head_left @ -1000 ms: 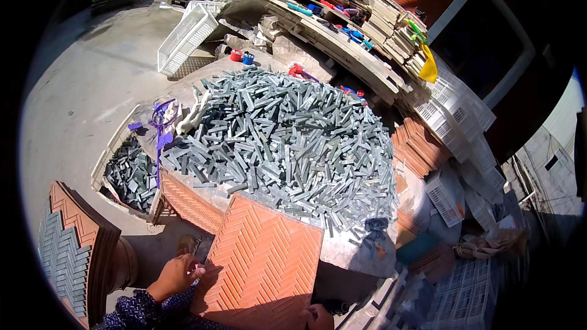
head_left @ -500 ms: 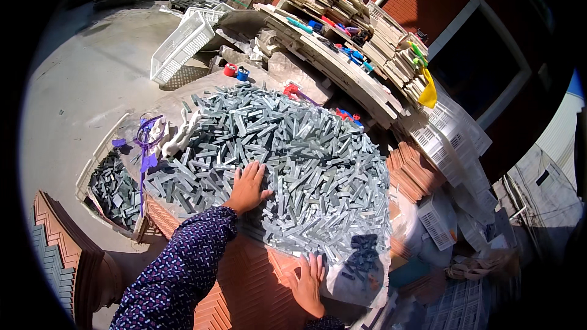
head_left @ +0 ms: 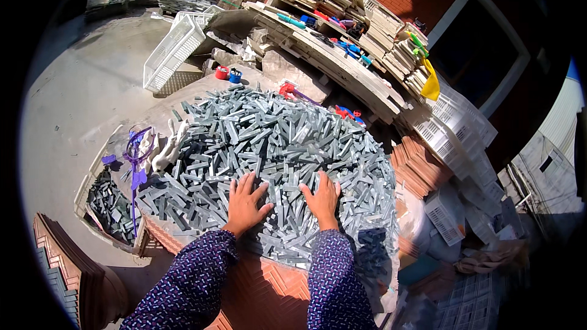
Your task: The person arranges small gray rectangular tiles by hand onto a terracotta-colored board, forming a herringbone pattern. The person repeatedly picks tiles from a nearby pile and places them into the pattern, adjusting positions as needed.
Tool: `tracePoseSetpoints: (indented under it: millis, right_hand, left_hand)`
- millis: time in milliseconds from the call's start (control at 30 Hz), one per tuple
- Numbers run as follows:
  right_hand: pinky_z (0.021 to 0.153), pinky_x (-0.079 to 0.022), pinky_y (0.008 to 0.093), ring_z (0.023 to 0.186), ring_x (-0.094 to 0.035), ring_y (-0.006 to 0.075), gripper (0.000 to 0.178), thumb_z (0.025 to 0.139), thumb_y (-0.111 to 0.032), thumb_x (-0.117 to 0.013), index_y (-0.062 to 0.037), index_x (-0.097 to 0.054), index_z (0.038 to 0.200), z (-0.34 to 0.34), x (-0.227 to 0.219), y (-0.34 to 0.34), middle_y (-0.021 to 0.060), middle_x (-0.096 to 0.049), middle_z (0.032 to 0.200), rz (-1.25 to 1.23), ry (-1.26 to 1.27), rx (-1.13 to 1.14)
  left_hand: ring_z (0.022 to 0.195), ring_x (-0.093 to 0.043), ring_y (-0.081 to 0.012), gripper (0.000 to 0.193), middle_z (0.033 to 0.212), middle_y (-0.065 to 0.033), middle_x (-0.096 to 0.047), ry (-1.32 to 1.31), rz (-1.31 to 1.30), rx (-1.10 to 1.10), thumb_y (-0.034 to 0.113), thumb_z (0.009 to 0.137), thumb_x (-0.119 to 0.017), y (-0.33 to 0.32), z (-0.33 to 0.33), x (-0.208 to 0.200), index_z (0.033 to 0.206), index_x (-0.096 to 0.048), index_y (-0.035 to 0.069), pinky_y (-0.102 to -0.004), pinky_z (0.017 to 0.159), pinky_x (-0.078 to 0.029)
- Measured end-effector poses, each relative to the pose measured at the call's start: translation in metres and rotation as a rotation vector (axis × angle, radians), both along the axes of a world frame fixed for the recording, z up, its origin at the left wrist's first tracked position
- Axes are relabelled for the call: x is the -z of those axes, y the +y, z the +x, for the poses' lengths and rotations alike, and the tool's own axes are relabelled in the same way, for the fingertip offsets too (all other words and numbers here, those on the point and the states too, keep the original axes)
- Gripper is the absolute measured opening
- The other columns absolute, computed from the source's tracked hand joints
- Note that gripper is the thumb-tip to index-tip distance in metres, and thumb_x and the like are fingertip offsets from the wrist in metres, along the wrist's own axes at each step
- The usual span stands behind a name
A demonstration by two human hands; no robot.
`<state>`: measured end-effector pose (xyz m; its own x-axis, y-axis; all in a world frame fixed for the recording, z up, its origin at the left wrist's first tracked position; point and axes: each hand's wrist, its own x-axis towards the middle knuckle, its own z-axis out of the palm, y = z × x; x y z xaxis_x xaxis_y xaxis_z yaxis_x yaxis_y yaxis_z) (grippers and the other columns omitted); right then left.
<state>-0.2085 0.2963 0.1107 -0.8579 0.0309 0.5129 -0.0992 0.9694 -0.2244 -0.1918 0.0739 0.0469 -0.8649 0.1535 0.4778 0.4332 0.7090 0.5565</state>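
A wide heap of small grey stone strips covers the table in front of me. My left hand lies on the near part of the heap, fingers spread, palm down. To its right, my right hand rests on the strips too, its fingers apart. Neither hand holds a strip that I can see; what lies under the palms is hidden. Below the heap, between my forearms, is a reddish-brown ribbed mould sheet with a herringbone pattern.
At the left stand a crate of dark strips and a stack of herringbone sheets. White gloves and a purple cord tool lie by the heap's left edge. Beyond are red and blue cups, a white basket and stacked boards.
My right hand has moved forward from the heap's near edge onto the strips, beside my left hand. The left hand has stayed in nearly the same place, fingers spread.
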Motion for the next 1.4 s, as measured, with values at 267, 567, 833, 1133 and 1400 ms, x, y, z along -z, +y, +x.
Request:
tracePoseSetpoints:
  millis: [267, 567, 833, 1133, 1400]
  right_hand:
    - [0.100, -0.037, 0.0457, 0.119, -0.048, 0.0354, 0.055, 0.085, -0.041, -0.067, -0.0049, -0.053, 0.123, 0.036, -0.016, -0.005, 0.0178, -0.051, 0.124, -0.056, -0.023, -0.171]
    - [0.108, -0.028, 0.0492, 0.126, -0.045, 0.0345, 0.062, 0.086, -0.044, -0.063, 0.0067, -0.052, 0.120, 0.031, 0.031, -0.019, 0.0213, -0.051, 0.131, -0.004, -0.050, -0.141]
    - [0.103, -0.035, 0.0438, 0.125, -0.043, 0.0370, 0.042, 0.088, -0.040, -0.062, -0.0068, -0.064, 0.114, 0.028, 0.006, -0.013, 0.0206, -0.046, 0.136, -0.140, -0.090, -0.174]
    - [0.101, -0.039, 0.0434, 0.125, -0.044, 0.0404, 0.046, 0.083, -0.037, -0.070, -0.0013, -0.063, 0.111, 0.069, 0.012, -0.027, 0.0252, -0.029, 0.147, -0.380, -0.237, -0.451]
    - [0.095, -0.044, 0.0390, 0.110, -0.058, 0.0370, 0.031, 0.090, -0.024, -0.061, -0.0007, -0.060, 0.111, 0.102, -0.001, -0.023, 0.0200, -0.060, 0.118, -0.287, -0.010, -0.312]
  left_hand:
    - [0.127, -0.040, -0.0341, 0.052, 0.132, -0.0162, -0.046, -0.059, 0.067, 0.080, 0.046, 0.078, -0.066, -0.013, 0.006, 0.000, 0.113, -0.060, 0.007, -0.0567, 0.111, -0.017]
    - [0.113, -0.051, -0.0291, 0.053, 0.108, -0.0097, -0.061, 0.009, 0.145, 0.156, 0.050, 0.078, -0.065, -0.009, 0.005, 0.000, 0.111, -0.061, 0.008, -0.0576, 0.110, -0.017]
    - [0.106, -0.052, -0.0357, 0.057, 0.115, -0.0153, -0.055, 0.040, 0.352, 0.121, 0.040, 0.081, -0.066, -0.001, 0.011, -0.005, 0.121, -0.052, 0.002, -0.0417, 0.091, -0.043]
    - [0.119, -0.046, -0.0382, 0.043, 0.113, -0.0086, -0.063, 0.105, 0.223, 0.388, 0.042, 0.080, -0.066, -0.003, 0.042, -0.001, 0.102, -0.067, 0.006, -0.0459, 0.102, -0.037]
    - [0.115, -0.051, -0.0354, 0.032, 0.115, -0.0136, -0.058, 0.188, 0.252, 0.481, 0.031, 0.081, -0.066, -0.024, 0.077, -0.019, 0.099, -0.061, 0.005, -0.0455, 0.099, -0.038]
